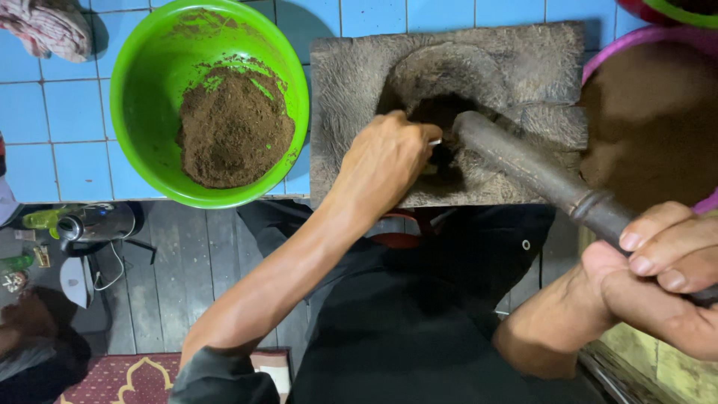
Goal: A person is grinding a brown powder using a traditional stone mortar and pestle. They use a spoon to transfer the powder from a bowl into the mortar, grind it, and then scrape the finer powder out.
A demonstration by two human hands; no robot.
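Blue tiles carry one green bowl [142,97] and one stone mortar [359,82]; left hand [385,161] dips in pinching something small, right hand [662,273] clamped around one pestle [531,168].

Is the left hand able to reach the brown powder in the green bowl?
Probably yes. The left hand is at the stone mortar right beside the green bowl; nothing covers the brown powder or stands between.

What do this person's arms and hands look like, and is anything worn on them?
Both hands, left hand and right hand, are bare: no gloves, rings or watch visible. The forearms are bare too. A dark sleeve ends near the left elbow, matching the dark shirt.
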